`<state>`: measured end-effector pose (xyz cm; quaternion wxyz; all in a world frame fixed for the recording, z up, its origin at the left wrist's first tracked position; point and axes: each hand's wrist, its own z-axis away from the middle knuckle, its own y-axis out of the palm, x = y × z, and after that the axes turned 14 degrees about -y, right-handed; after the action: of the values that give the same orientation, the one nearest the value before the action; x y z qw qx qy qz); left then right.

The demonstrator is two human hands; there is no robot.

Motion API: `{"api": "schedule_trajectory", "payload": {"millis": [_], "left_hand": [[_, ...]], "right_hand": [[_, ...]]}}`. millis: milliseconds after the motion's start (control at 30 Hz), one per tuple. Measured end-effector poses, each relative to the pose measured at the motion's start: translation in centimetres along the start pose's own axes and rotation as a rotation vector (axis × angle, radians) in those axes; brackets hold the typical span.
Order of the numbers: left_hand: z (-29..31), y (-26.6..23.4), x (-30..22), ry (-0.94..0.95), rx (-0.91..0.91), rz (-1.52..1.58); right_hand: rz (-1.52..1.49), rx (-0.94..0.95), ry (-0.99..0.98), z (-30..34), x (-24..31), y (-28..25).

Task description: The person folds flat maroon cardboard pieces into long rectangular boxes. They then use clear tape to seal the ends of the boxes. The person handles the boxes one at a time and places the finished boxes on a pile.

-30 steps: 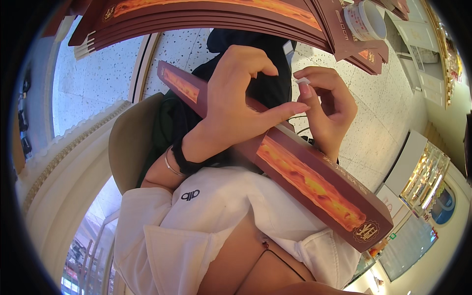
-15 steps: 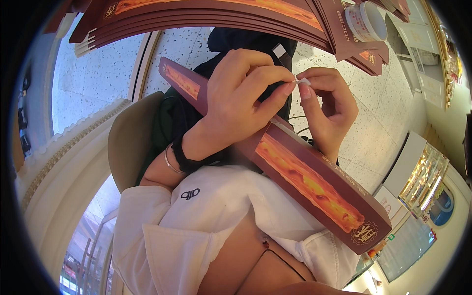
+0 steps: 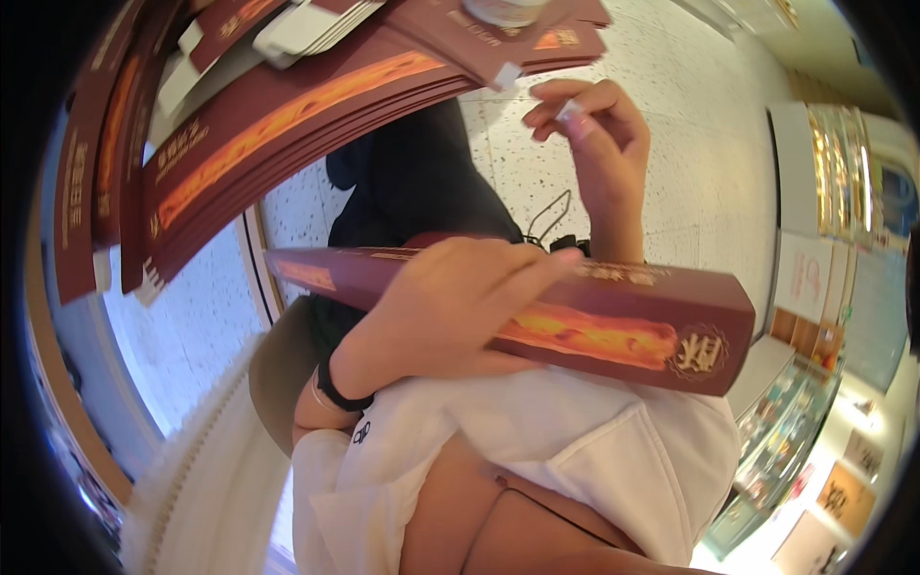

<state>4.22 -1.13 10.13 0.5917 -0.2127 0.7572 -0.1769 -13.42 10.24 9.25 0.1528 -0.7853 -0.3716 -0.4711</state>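
In the head view, the left hand (image 3: 450, 307) wraps its fingers over the long maroon box (image 3: 613, 321), gripping it across the person's lap, so the box lies level from left to right, near the white garment (image 3: 575, 450). Farther off, the right hand (image 3: 594, 134) is raised above the box, fingertips pinched narrowly on what seems a small white scrap (image 3: 567, 111). A stack of flat maroon cartons (image 3: 287, 125) rests at far left.

A shop: glass display counters (image 3: 786, 450) and stacked flat cartons (image 3: 287, 115).
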Motion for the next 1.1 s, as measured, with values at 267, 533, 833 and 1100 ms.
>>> {"api": "schedule_trajectory", "payload": {"millis": [267, 533, 833, 1100], "left_hand": [[2.4, -4.0, 1.9, -0.287, -0.106, 0.196], [3.5, -5.2, 1.0, -0.326, -0.210, 0.138], [5.0, -4.9, -1.7, -0.101, -0.456, 0.133], [5.9, -12.6, 0.5, 0.213, 0.011, 0.864]], "right_hand": [[0.032, -0.106, -0.345, -0.7, 6.1, -4.5], [-0.323, -0.035, -0.440, -1.2, 7.6, 5.4], [-0.256, 0.153, -0.367, -0.6, 7.5, 9.8], [0.066, 0.546, -1.157, -8.0, 8.4, 7.5]]}}
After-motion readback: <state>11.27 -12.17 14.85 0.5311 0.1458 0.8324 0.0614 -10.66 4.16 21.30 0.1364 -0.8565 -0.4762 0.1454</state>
